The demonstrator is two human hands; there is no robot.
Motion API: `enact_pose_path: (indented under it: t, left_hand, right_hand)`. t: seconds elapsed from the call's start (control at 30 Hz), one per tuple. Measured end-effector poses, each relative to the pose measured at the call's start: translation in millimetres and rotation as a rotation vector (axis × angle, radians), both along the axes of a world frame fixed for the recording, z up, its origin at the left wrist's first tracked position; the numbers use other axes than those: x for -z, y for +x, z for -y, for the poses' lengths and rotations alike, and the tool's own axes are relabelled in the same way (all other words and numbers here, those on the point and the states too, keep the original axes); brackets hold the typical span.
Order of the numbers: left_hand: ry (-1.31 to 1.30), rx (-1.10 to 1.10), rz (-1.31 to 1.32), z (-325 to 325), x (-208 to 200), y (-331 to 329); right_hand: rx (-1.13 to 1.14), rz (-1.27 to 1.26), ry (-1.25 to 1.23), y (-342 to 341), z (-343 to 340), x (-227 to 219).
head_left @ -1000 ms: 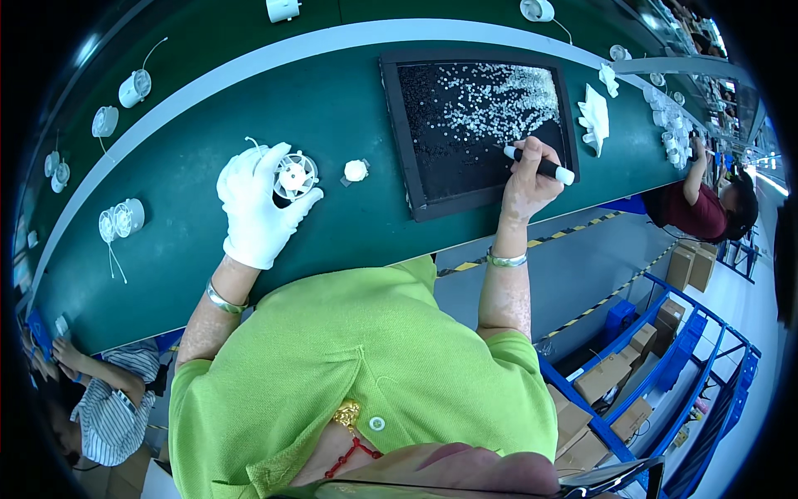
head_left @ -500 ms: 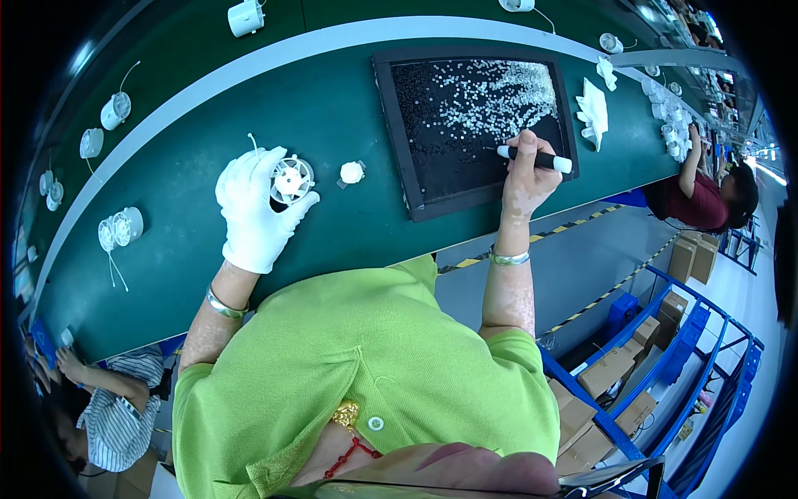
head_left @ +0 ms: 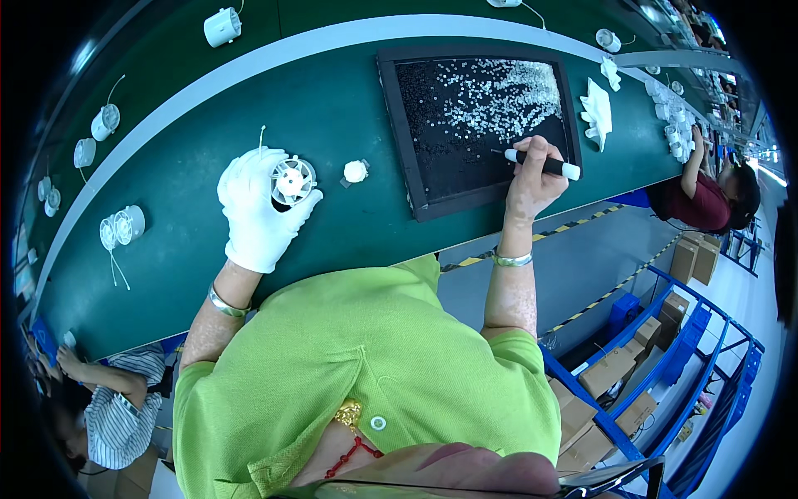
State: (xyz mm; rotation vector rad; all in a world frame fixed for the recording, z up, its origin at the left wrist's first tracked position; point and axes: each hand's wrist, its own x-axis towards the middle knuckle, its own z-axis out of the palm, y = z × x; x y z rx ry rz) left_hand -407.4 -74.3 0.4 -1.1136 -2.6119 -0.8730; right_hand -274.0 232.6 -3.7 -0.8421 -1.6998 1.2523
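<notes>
My left hand (head_left: pixel 256 214), in a white glove, is closed around a white round fan housing (head_left: pixel 292 181) with vanes facing up; a short white wire sticks up beside it. Just right of it a small white knob-like part (head_left: pixel 355 171) lies on the green table. My bare right hand (head_left: pixel 534 185) grips a black pen-shaped tool (head_left: pixel 549 164) with white ends. Its thin tip points left over a black-framed tray (head_left: pixel 413 179) strewn with many tiny white and black pieces (head_left: pixel 499 96). Whether the tip carries anything is too small to tell.
Two joined fan housings (head_left: pixel 122 226) with wires lie at the left. More white housings (head_left: pixel 223 27) stand beyond the pale curved rail (head_left: pixel 274 50). A white glove (head_left: pixel 596 115) lies right of the tray. Co-workers sit at both ends; a blue rack (head_left: pixel 665 366) with cartons stands behind.
The housings beyond the rail have shifted left. My right hand with the pen-shaped tool has moved slightly right and nearer to me. My left hand keeps its hold on the fan housing.
</notes>
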Motion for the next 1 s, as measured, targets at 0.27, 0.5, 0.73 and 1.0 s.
enact_pose_path:
  t: [0.27,0.5,0.73,1.0]
  left_hand:
    - [0.0,-0.002,-0.03,-1.7,-0.4,-0.7]
    - [0.015,-0.017,0.191,-0.6,-17.5,0.3]
    - [0.074,0.21,0.26,-33.9,-37.5,2.0]
    - [0.081,0.26,0.194,-50.6,-0.9,6.9]
  right_hand:
    - [-0.021,0.07,0.082,-4.1,0.7,-1.5]
    - [-0.023,-0.016,0.013,-1.2,-5.5,-1.8]
    - [-0.276,-0.498,-0.52,-2.7,-5.7,-24.0]
    - [-0.512,-0.526,-0.727,-30.6,38.3,-57.6]
